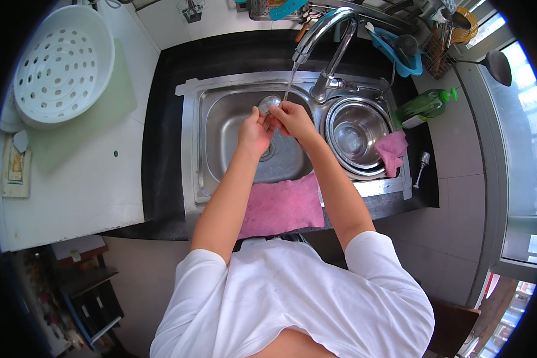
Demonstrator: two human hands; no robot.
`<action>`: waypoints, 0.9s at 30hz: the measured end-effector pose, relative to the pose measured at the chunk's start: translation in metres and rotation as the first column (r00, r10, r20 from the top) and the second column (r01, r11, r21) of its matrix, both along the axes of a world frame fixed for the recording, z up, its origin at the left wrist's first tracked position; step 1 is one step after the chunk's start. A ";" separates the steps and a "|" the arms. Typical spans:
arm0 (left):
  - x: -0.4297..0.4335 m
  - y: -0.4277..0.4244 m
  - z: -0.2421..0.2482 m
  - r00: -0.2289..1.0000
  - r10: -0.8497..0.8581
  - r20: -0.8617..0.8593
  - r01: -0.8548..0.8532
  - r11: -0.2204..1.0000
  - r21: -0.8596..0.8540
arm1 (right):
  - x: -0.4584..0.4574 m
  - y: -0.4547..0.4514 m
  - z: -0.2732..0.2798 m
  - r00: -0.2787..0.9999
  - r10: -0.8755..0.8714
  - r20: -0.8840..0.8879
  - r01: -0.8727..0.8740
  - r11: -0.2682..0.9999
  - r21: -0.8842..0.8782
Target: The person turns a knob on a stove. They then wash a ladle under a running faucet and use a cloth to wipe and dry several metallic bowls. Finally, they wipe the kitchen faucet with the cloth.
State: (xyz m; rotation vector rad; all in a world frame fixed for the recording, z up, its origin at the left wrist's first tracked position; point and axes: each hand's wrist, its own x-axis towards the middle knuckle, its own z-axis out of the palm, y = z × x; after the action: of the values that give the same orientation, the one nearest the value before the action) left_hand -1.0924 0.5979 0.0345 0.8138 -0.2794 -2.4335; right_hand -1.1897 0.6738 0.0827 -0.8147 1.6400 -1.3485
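Observation:
Over the left basin of a stainless steel sink (223, 138), my left hand (254, 134) and my right hand (296, 120) meet around a small shiny, rounded metal utensil (268, 103). Its rounded part shows beyond my fingertips; the rest is hidden by my hands, so its exact kind is unclear. Water (289, 80) runs from the curved chrome faucet (324, 22) and comes down just behind my right hand. Below my hands lies the basin's drain (267, 153), partly covered from view. A pink cloth (286, 206) drapes over the sink's front edge between my forearms.
Nested metal bowls (362, 129) sit in the right basin, with another pink cloth (391, 150) on their rim. A green pump bottle (423, 107) and a blue basket (412, 67) stand beyond. At left, a white colander (62, 98) rests on the counter (89, 188).

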 end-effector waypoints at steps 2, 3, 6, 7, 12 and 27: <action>-0.012 0.002 -0.001 1.000 -0.013 0.002 0.013 1.000 0.018 | -0.010 -0.002 -0.003 0.998 -0.018 -0.068 0.021 0.999 0.046; -0.017 0.002 -0.002 1.000 -0.018 0.009 0.018 0.999 0.034 | -0.015 -0.003 -0.007 0.991 -0.026 -0.130 0.038 0.995 0.091; -0.016 -0.014 -0.029 0.953 -0.184 -0.240 0.147 0.976 -0.163 | -0.021 0.002 -0.012 0.999 0.037 -0.028 -0.038 0.998 -0.056; -0.021 -0.012 -0.031 0.952 -0.187 -0.242 0.151 0.976 -0.160 | -0.024 0.003 -0.013 0.997 0.064 0.054 -0.057 0.992 -0.115; -0.044 -0.001 -0.022 1.000 0.002 0.023 -0.005 0.989 0.145 | -0.032 -0.006 -0.015 0.971 -0.019 -0.238 0.072 0.973 0.218; -0.023 -0.019 -0.044 0.974 -0.130 -0.185 0.109 0.987 -0.120 | -0.033 -0.009 -0.034 0.997 0.023 -0.076 -0.027 0.998 -0.054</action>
State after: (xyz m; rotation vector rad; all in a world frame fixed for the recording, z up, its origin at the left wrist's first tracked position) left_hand -1.1149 0.5792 -0.0096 0.5231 -0.3934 -2.5613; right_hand -1.2230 0.6647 0.0488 -0.9259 1.6516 -1.3653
